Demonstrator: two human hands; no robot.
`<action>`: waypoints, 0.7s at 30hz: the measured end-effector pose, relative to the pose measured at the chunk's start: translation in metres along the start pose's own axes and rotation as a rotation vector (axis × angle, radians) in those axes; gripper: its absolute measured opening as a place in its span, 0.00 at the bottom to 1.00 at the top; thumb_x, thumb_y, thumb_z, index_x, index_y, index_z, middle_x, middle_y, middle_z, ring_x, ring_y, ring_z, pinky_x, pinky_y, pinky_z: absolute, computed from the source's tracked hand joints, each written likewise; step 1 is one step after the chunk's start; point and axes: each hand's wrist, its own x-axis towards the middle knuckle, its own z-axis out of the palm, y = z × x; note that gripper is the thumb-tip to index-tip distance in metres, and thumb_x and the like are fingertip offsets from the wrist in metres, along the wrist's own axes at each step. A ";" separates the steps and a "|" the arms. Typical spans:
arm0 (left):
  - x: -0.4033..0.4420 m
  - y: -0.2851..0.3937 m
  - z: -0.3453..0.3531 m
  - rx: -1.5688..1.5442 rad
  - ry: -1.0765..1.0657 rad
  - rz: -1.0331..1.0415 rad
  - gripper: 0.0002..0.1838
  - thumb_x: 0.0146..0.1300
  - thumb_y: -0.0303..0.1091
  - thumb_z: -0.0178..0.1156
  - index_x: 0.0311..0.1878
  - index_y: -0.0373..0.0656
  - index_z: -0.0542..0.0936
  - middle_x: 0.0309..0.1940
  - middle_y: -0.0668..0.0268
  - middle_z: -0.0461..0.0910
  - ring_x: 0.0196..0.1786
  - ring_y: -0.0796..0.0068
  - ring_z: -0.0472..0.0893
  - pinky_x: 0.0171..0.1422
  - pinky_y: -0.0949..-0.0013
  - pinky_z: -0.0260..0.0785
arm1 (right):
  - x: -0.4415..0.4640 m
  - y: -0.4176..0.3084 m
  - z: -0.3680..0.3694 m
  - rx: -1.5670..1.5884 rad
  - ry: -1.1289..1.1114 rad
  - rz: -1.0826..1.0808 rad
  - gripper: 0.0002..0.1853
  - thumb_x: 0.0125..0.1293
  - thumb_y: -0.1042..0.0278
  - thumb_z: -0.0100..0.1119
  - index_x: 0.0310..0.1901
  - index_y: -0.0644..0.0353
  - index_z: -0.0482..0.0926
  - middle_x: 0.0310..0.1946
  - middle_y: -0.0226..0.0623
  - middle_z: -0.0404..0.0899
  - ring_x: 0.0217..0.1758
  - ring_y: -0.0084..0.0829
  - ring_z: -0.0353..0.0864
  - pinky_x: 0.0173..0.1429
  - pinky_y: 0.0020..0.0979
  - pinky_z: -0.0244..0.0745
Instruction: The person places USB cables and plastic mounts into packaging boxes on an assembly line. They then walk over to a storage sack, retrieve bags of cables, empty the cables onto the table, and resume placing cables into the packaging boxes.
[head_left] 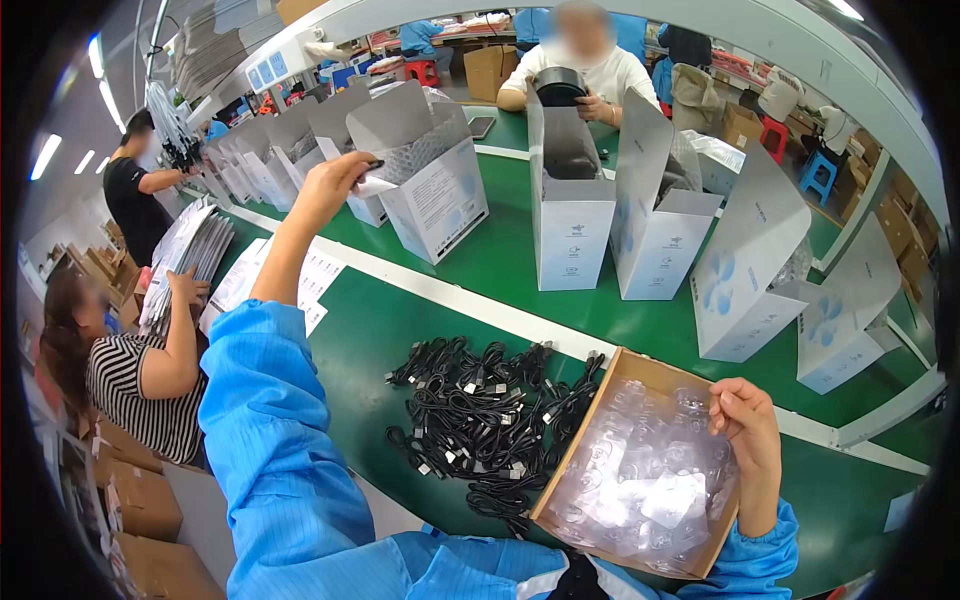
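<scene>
My left hand [335, 188] is raised at the open white box [436, 195], its fingers closed on a small black item [375, 164] near the box's left edge. Bubble wrap shows inside that box. Over the right side of a shallow cardboard tray [568, 455] hangs my right hand [742, 412], fingers curled together at the clear plastic pieces [650, 470]. Whether it grips one of them is hard to make out. Bundled black cables [470, 405] lie in a heap on the green table, left of the tray.
More open white boxes [575, 235] stand in a row beyond the white rail [450, 298]. Across the table a person [590, 60] holds a black round object. At left, a person in stripes [145, 380] handles stacked papers; another stands behind.
</scene>
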 end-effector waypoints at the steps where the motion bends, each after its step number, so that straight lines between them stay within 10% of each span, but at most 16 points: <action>1: 0.005 0.008 0.001 0.141 -0.058 0.099 0.10 0.65 0.33 0.53 0.47 0.44 0.78 0.37 0.59 0.81 0.49 0.69 0.77 0.52 0.63 0.68 | 0.000 -0.001 0.002 -0.003 -0.004 0.005 0.08 0.62 0.71 0.58 0.40 0.67 0.79 0.27 0.35 0.78 0.24 0.22 0.75 0.31 0.23 0.74; 11: 0.066 -0.020 0.049 0.395 -0.510 0.297 0.10 0.62 0.33 0.55 0.44 0.40 0.76 0.42 0.57 0.76 0.50 0.59 0.74 0.53 0.61 0.66 | 0.000 0.000 0.005 -0.076 -0.003 0.035 0.08 0.62 0.70 0.58 0.39 0.65 0.78 0.26 0.33 0.77 0.24 0.19 0.75 0.28 0.22 0.74; 14: 0.058 -0.033 0.059 0.251 -0.272 0.371 0.25 0.66 0.48 0.51 0.56 0.37 0.71 0.55 0.46 0.71 0.58 0.51 0.72 0.61 0.56 0.63 | 0.007 0.000 0.004 -0.122 -0.011 0.044 0.09 0.62 0.69 0.59 0.40 0.65 0.78 0.27 0.34 0.78 0.25 0.20 0.75 0.30 0.22 0.73; 21: 0.065 -0.027 0.089 0.530 -0.551 0.102 0.43 0.62 0.64 0.48 0.68 0.36 0.60 0.68 0.43 0.57 0.72 0.51 0.55 0.74 0.62 0.46 | 0.006 -0.014 0.001 -0.880 -0.134 -0.237 0.10 0.59 0.72 0.60 0.43 0.62 0.78 0.31 0.35 0.78 0.28 0.27 0.78 0.36 0.26 0.73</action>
